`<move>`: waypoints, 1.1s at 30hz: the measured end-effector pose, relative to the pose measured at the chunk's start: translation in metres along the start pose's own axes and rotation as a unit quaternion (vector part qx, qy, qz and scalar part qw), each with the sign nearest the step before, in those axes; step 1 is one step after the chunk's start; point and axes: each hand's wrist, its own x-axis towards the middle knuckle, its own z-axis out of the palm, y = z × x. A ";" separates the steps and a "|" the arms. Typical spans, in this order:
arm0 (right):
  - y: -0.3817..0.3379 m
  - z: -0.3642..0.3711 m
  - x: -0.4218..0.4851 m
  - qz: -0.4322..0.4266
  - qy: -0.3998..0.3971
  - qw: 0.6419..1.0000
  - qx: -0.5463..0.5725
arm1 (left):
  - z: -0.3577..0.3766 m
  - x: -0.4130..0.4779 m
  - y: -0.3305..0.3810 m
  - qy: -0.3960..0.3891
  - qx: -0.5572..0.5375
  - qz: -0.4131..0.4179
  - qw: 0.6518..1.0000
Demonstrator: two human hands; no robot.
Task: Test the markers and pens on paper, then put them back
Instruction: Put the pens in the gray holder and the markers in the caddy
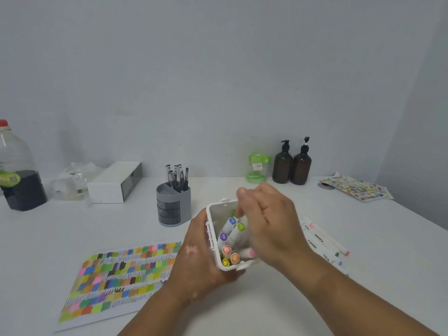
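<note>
My left hand [196, 258] grips a white marker box [215, 212], tilted so its open mouth faces me. Inside stand several markers with purple, green, peach and yellow caps [230, 238]. My right hand [269, 221] reaches into the box from above, its fingers closed around a green-capped marker [240, 226]. Several loose white markers [322, 241] lie on the table to the right of the box. A test paper [116, 277] filled with coloured swatches lies at the front left. A grey pen holder [172, 204] with black pens stands behind the box.
White table [266, 309] against a grey wall. At the back left stand a large bottle [17, 166], clear glassware [72, 185] and a white box [114, 183]. Back right holds a green container [258, 167], two brown pump bottles [292, 166] and another swatch sheet [356, 187].
</note>
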 end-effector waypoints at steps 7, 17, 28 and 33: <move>0.011 -0.024 -0.007 -0.023 -0.112 0.986 -0.120 | 0.003 -0.002 -0.002 0.004 -0.013 0.006 1.000; 0.048 -0.034 -0.026 0.050 -0.064 0.992 -0.098 | 0.014 0.004 0.009 -0.031 -0.021 -0.041 0.998; 0.168 -0.086 -0.046 0.286 -0.155 0.899 -0.294 | 0.054 0.016 0.020 -0.054 -0.090 -0.060 0.993; 0.179 -0.066 -0.032 0.233 -0.204 0.883 -0.352 | 0.069 0.020 0.017 -0.061 -0.123 -0.052 0.989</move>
